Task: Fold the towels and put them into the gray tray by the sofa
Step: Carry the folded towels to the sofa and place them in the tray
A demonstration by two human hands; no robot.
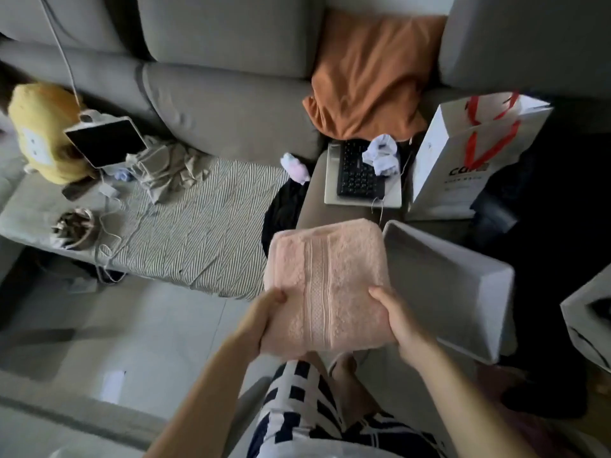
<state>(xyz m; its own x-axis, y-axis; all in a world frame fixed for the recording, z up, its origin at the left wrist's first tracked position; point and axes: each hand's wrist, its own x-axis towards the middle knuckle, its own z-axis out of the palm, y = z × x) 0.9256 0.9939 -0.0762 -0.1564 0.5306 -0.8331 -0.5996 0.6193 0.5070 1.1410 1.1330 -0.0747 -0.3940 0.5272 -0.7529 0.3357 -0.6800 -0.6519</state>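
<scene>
- Your left hand [264,317] grips the near left edge of the folded pink towel [325,282], thumb on top.
- Your right hand [401,320] grips the near right edge, thumb on top, fingers curled beneath.
- You hold the towel up in the air, just left of the gray tray [463,289], overlapping its left rim in view.
- The tray sits beside the sofa [228,104], near a white bag [463,153] and a keyboard [358,175].

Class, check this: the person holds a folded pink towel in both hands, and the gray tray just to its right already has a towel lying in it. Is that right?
Not quite. The head view shows the gray tray with no towel in it. The rest holds: the left hand and right hand hold the folded pink towel, the tray just right of it.
</scene>
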